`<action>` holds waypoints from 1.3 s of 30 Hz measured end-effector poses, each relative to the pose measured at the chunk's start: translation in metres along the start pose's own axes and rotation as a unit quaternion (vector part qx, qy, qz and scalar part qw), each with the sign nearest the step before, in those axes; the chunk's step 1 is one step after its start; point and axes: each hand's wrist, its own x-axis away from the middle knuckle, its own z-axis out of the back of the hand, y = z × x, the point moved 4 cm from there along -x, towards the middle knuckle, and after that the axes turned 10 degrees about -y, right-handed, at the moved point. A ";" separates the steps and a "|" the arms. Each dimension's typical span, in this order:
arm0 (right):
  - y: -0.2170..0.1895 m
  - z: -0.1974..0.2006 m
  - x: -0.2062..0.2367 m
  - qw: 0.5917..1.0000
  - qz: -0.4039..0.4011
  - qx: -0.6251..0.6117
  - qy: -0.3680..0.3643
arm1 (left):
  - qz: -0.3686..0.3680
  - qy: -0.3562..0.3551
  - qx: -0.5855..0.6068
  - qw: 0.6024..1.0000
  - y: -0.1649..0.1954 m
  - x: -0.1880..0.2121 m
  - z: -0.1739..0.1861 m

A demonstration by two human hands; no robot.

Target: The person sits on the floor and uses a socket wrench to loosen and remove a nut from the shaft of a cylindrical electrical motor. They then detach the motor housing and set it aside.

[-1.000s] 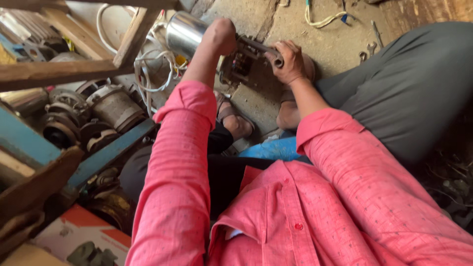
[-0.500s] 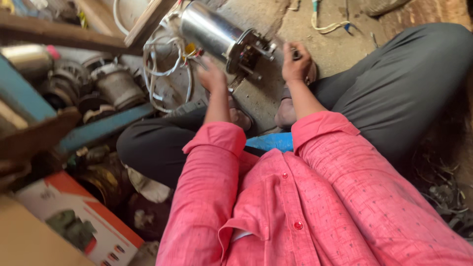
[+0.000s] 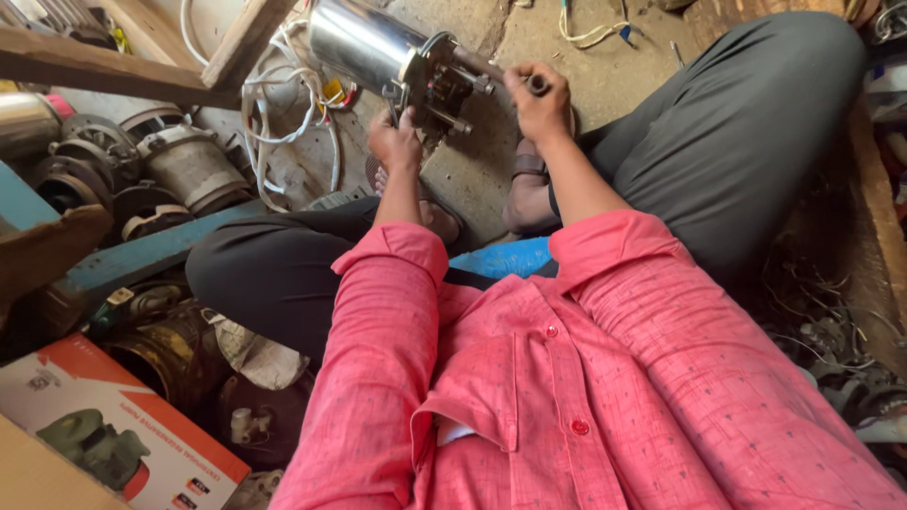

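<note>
Gripping the steel motor [image 3: 378, 47], left hand [image 3: 395, 142] below, right hand [image 3: 539, 99] fisted.

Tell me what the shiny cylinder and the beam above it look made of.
The cylinder looks like polished metal, perhaps stainless steel: it mirrors light brightly. The beam looks like bare, weathered wood: brown, matte, grainy. The left hand steadies the cylinder's end.

Steel motor body [image 3: 364, 40] cut off by top edge. Right hand [image 3: 540, 102] hides most of its tool; type unclear. Left hand [image 3: 395, 144] covers the spanner's [image 3: 393, 96] handle.
</note>
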 end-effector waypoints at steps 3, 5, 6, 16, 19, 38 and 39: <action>-0.007 -0.006 0.005 0.988 0.098 0.097 -0.069 | -0.109 0.055 -0.016 0.992 0.022 -0.014 0.002; -0.014 -0.011 0.008 0.965 0.204 0.116 -0.119 | -0.067 0.011 -0.045 0.997 0.032 -0.029 -0.002; -0.014 -0.012 0.007 0.958 0.199 0.169 -0.116 | -0.031 -0.014 -0.045 0.998 0.035 -0.034 -0.005; 0.001 -0.024 0.004 0.899 0.230 0.358 -0.102 | 0.008 -0.050 -0.036 0.998 0.044 -0.046 -0.016; 0.004 -0.024 0.008 0.897 0.225 0.366 -0.104 | 0.023 -0.056 -0.023 0.998 0.037 -0.052 -0.020; 0.001 -0.017 -0.001 0.903 0.225 0.359 -0.071 | 0.056 -0.069 -0.020 0.996 0.039 -0.065 -0.035; 0.002 -0.016 -0.001 0.904 0.219 0.359 -0.077 | 0.048 -0.066 -0.011 0.997 0.039 -0.066 -0.036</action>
